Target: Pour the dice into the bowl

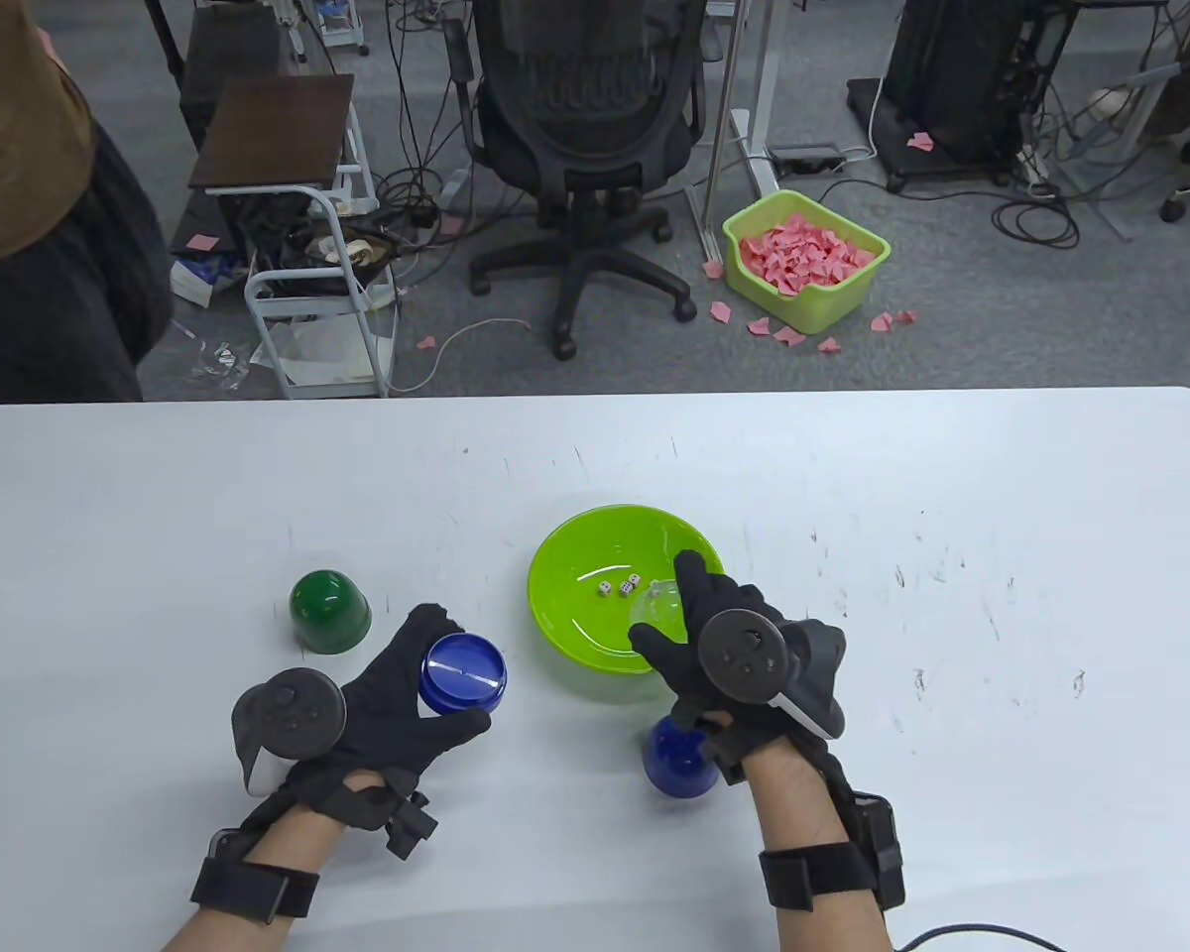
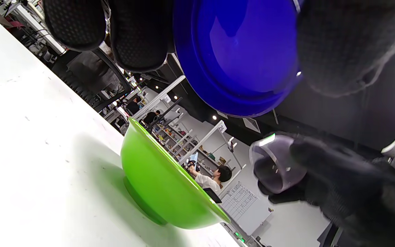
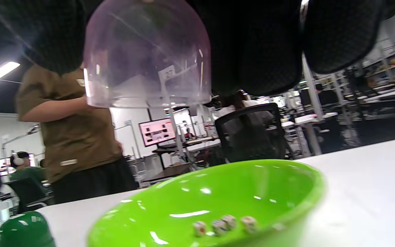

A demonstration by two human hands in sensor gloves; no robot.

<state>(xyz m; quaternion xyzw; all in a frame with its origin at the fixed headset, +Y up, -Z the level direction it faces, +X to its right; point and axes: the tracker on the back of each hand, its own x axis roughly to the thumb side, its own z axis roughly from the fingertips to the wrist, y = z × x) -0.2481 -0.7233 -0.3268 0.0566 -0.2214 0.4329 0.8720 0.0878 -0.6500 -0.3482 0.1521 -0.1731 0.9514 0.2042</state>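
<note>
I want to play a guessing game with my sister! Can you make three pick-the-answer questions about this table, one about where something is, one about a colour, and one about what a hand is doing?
1. Where are the dice?
A. In the green bowl
B. On the bare table
C. On the floor

2. What colour is the cup the left hand grips?
A. Green
B. Blue
C. Pink

3. How is the clear cup held?
A. Standing upright on the table
B. Lying inside the bowl
C. Tipped mouth-down above the bowl

Answers:
1. A: the dice lie in the green bowl.
2. B: the left hand grips a blue cup.
3. C: the right hand holds the clear cup mouth-down over the bowl.
</note>
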